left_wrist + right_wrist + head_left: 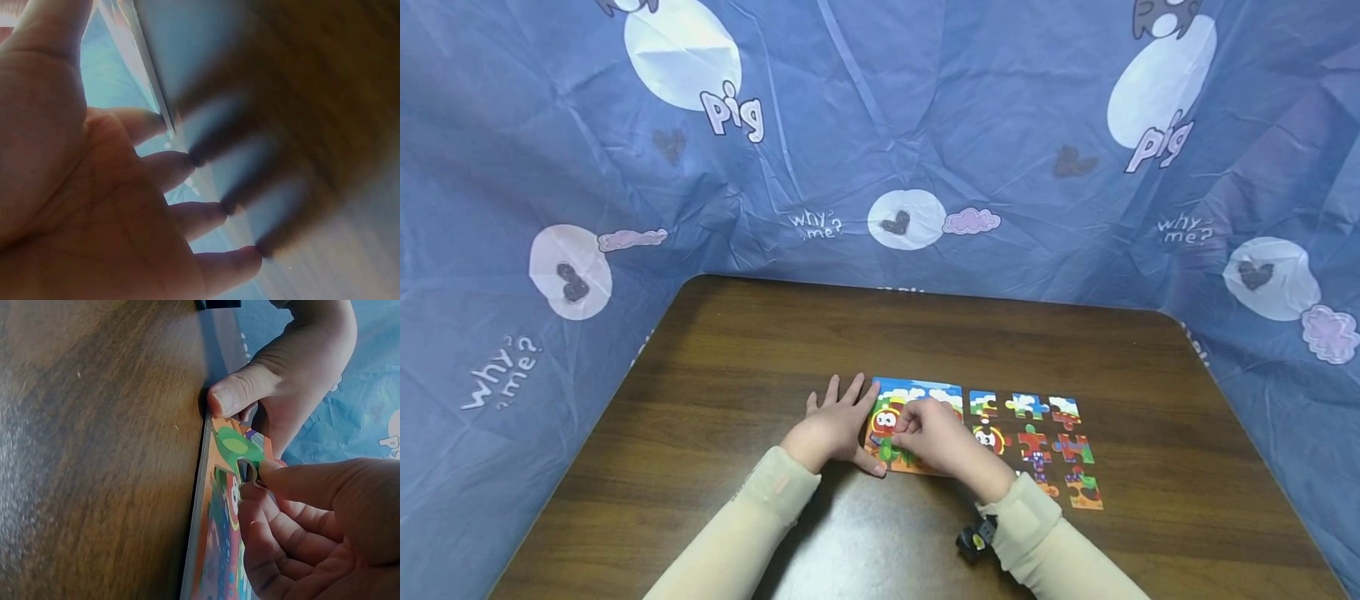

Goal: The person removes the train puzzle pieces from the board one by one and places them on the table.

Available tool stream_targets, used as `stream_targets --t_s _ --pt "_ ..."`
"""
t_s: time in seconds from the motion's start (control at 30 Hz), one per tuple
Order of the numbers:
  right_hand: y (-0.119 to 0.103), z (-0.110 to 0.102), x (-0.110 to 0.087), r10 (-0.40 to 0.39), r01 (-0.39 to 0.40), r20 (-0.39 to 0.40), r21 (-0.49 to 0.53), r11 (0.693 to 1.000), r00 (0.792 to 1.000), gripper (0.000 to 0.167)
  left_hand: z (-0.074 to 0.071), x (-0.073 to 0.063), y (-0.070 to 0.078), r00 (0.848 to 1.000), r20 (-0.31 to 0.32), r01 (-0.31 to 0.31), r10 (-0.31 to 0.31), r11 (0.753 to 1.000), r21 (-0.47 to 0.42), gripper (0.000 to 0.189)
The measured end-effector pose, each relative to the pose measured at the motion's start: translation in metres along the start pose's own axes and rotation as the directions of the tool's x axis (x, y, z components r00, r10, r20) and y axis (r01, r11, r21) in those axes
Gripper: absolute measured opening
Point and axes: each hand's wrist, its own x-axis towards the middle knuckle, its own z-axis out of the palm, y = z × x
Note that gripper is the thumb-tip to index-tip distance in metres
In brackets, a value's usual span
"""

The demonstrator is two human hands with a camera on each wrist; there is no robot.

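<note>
A colourful picture puzzle board (925, 389) lies flat on the wooden table, its lower right hidden behind the right hand. My left hand (830, 431) has its fingers spread along the board's left side, with the thumb at the near left corner. In the left wrist view, straight fingertips (240, 262) touch the tabletop. My right hand (938, 435) is over the board, thumb and fingers pinching a puzzle piece (236, 445) with a green shape on it, at the board's left end beside the left thumb.
Several loose puzzle pieces (1028, 406) are laid out in rows to the right of the board; the right forearm covers part of them. A small black device (973, 540) sits at the right wrist. Behind the table (760, 333) hangs a blue printed cloth (820, 167).
</note>
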Motion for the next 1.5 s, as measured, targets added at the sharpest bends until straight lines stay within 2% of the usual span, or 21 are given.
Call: stream_targets --t_s 0.27,0.43,0.73,0.9,1.23,1.5 --pt "0.002 -0.005 -0.001 0.016 -0.018 0.031 0.054 0.998 0.999 0.016 0.0 0.001 -0.001 1.0 0.0 -0.003 0.003 1.0 -0.008 0.136" --pt "0.005 -0.014 -0.007 0.025 -0.027 0.024 0.087 0.996 0.999 0.014 0.001 0.001 -0.001 1.0 0.011 0.0 0.0 1.0 -0.023 0.136" --pt "0.022 -0.036 -0.023 0.104 -0.102 -0.015 0.108 0.989 0.994 0.013 0.001 0.0 -0.001 1.0 0.009 -0.003 0.003 1.0 -0.027 0.135" --pt "0.036 -0.051 -0.034 0.11 -0.107 -0.021 0.112 0.988 0.994 0.011 0.001 0.001 -0.001 1.0 0.01 0.004 -0.004 1.0 -0.026 0.135" --pt "0.061 -0.083 -0.06 0.127 -0.133 0.069 0.088 0.987 0.99 0.014 0.002 0.002 -0.001 1.0 0.02 0.002 -0.001 0.999 -0.035 0.135" --pt "0.072 -0.087 -0.076 0.183 -0.201 0.151 0.112 0.973 0.971 0.016 0.002 0.002 -0.002 1.0 0.01 0.001 -0.001 0.999 -0.04 0.135"
